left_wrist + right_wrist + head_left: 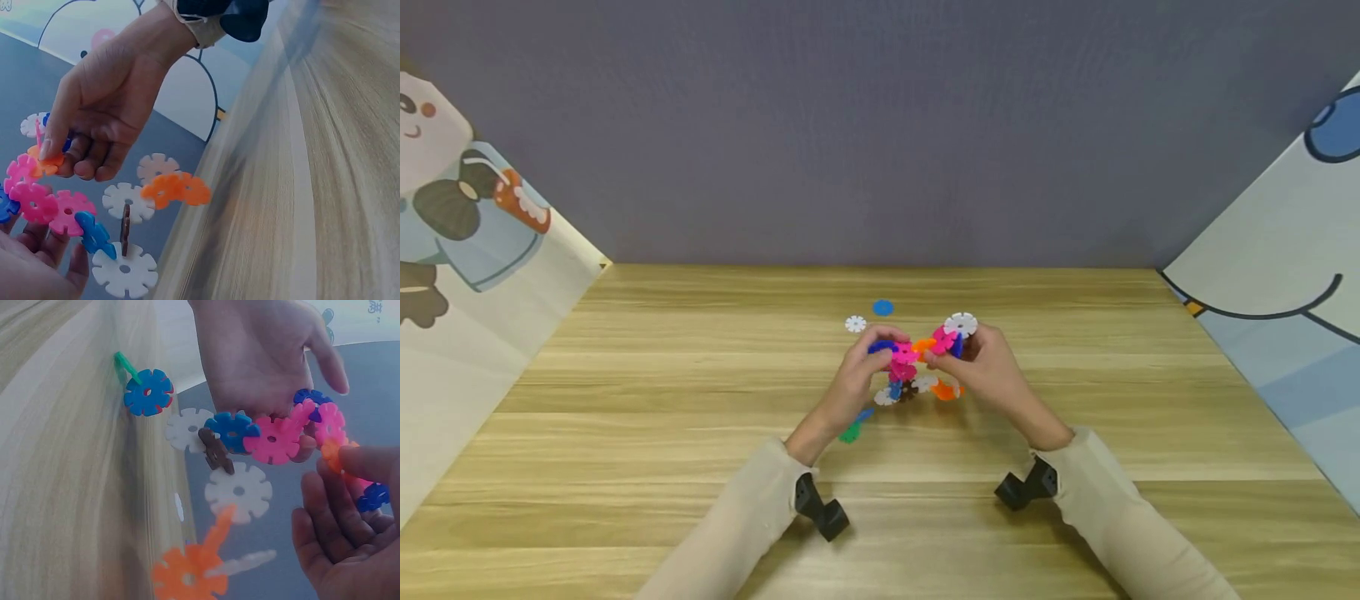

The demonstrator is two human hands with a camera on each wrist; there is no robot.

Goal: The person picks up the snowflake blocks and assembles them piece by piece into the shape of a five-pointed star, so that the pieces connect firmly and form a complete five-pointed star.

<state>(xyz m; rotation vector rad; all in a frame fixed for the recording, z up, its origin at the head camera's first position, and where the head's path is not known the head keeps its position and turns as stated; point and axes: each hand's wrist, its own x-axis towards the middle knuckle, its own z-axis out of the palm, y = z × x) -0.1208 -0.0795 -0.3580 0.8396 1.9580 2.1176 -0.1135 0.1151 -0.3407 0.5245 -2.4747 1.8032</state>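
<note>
A chain of notched plastic snowflake discs hangs between both hands above the wooden table. My left hand (853, 372) grips its pink discs (34, 202), beside a dark blue disc (312, 400). With thumb and fingers, my right hand (992, 367) pinches an orange disc (335, 456) close by. Beyond that pinch are a pink disc (943, 339), a dark blue one partly hidden by the fingers, and a white disc (960, 324). Lower in the chain come a blue disc (232, 432), white discs (125, 272), a brown disc (215, 451) and orange discs (192, 189).
On the wooden table (700, 358) behind the hands lie a loose white disc (855, 323) and a blue disc (883, 307). A joined green disc (850, 432) and blue disc (149, 392) sit near the left wrist. A grey panel (880, 150) stands behind.
</note>
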